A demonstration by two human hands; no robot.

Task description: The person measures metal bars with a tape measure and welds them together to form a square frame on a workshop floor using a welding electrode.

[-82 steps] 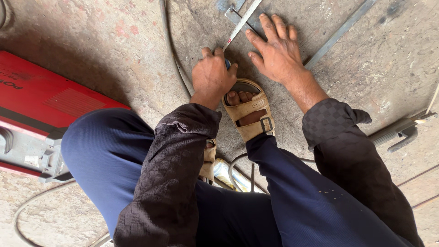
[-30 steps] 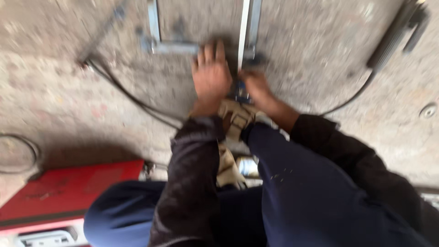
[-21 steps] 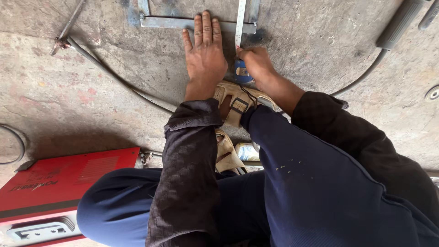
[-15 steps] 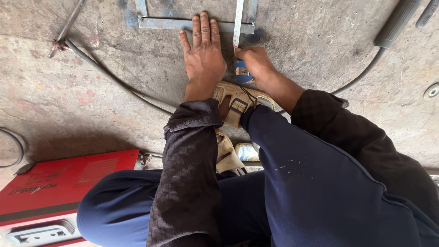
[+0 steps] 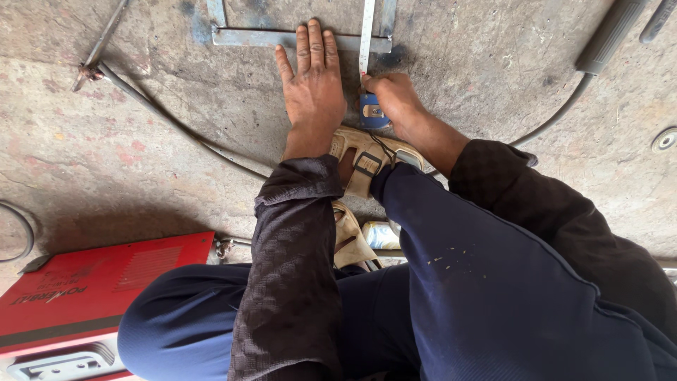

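We see the person crouching on a rough concrete floor (image 5: 141, 141), with both hands in front of a tan sandal (image 5: 367, 159). The left hand (image 5: 312, 88) lies flat and open on the floor, fingers spread a little, and the fingertips rest on a grey metal bar (image 5: 254, 37) that runs across the top of the view. The right hand (image 5: 395, 102) is closed around a blue tape measure (image 5: 371, 113), which sits on the floor just beside the left hand. Its pale tape (image 5: 367, 35) goes straight up from the case, crosses the metal bar and leaves the picture at the top edge. A second metal strip (image 5: 387, 17) stands beside the tape, and it seems to join the bar, but we cannot tell this for sure. A dark cable (image 5: 169, 123) curves over the floor on the left, and another cable with a thick grey handle (image 5: 608, 35) lies on the right, well apart from the hands. A red machine box (image 5: 92, 289) sits at the lower left, near the person's knee.
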